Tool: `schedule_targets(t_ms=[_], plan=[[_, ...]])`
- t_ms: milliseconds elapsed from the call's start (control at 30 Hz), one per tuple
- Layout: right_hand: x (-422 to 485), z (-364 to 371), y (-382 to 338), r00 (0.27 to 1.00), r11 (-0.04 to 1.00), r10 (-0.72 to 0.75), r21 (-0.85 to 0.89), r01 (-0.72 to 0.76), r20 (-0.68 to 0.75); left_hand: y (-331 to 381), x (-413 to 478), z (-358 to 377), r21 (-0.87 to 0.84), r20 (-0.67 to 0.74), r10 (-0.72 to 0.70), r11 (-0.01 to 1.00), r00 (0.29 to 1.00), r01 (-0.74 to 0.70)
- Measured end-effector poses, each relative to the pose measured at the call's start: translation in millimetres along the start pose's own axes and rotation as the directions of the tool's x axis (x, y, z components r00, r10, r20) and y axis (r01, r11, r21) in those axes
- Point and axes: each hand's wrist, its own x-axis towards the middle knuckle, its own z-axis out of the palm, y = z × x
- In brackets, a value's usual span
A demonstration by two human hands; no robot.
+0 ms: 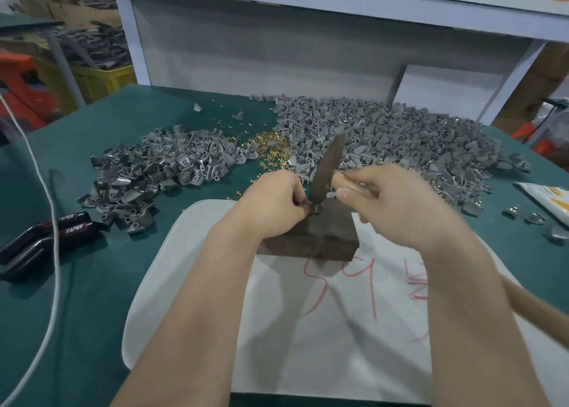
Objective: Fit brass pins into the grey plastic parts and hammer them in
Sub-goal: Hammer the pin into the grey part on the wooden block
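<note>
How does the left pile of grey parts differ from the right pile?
The right pile is much bigger and spreads wider than the left pile. The left pile looks darker; the right pile paler. Both are loose grey plastic parts flanking the brass pins.

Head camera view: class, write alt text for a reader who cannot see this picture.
Two bare hands work over a dark wooden block: the left hand pinches a small part on it, the right hand grips a hammer close to its head. Behind, on the green table, lie heaps of grey parts and a scatter of brass pins.
</note>
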Motion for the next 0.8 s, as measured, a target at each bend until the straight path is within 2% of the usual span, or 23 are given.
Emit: schedule_targets(t_ms=[33, 100, 167, 233, 267, 300, 400, 433, 533, 667, 733, 800], plan=[[-0.1, 0.0, 0.3, 0.998, 0.999, 0.002, -0.034, 0.000, 0.062, -0.1, 0.0, 0.0, 0.006, -0.004, -0.005, 1.000, 1.000, 0.005], [-0.4, -0.9, 1.5, 0.999, 1.000, 0.009, -0.029, -0.008, 0.050, -0.6, -0.1, -0.1, 0.006, -0.003, -0.008, 1.000, 1.000, 0.008], [-1.3, -1.4, 2.9, 0.996, 0.997, 0.034, 0.072, -0.028, -0.084, -0.1, -0.4, -0.9, -0.002, 0.006, -0.008, 1.000, 1.000, 0.008], [-2.5, -2.0, 1.3, 0.959, 0.986, 0.040, 0.168, 0.008, -0.280, 0.7, -0.6, -1.5, -0.002, 0.016, 0.010, 1.000, 1.000, -0.010], [-2.8, -2.4, -0.4, 0.944, 0.983, 0.034, 0.184, 0.028, -0.328, 1.0, -0.8, -1.5, 0.001, 0.021, 0.020, 1.000, 1.000, -0.020], [-2.7, -2.5, -1.9, 0.952, 0.984, 0.027, 0.174, 0.028, -0.306, 1.2, -0.9, -1.6, 0.005, 0.021, 0.023, 1.000, 1.000, -0.023], [-2.1, 1.7, -3.0, 1.000, 1.000, -0.010, 0.011, 0.010, 0.002, 0.6, -0.9, -1.7, -0.002, 0.006, -0.009, 1.000, 1.000, 0.009], [-1.5, 2.5, -2.6, 0.999, 1.000, -0.010, -0.020, 0.011, 0.051, 0.4, -0.9, -1.8, -0.005, 0.006, -0.017, 1.000, 1.000, 0.017], [-0.4, 2.4, 2.2, 0.999, 0.999, 0.042, 0.019, -0.042, 0.013, 1.0, -1.6, -2.5, 0.003, 0.021, -0.017, 1.000, 1.000, 0.017], [1.2, 0.8, 13.9, 0.972, 0.960, 0.197, 0.226, -0.165, -0.129, 0.8, -0.4, -3.4, 0.013, 0.038, -0.012, 1.000, 0.999, 0.011], [-0.6, 1.1, 22.4, 0.945, 0.933, 0.309, 0.225, -0.281, -0.102, -0.2, 0.5, -3.2, 0.014, 0.042, -0.011, 1.000, 0.999, 0.011], [-2.3, 1.1, 33.3, 0.915, 0.904, 0.403, 0.152, -0.400, 0.016, -1.6, 1.6, -2.4, 0.004, 0.036, -0.009, 1.000, 0.999, 0.009]])
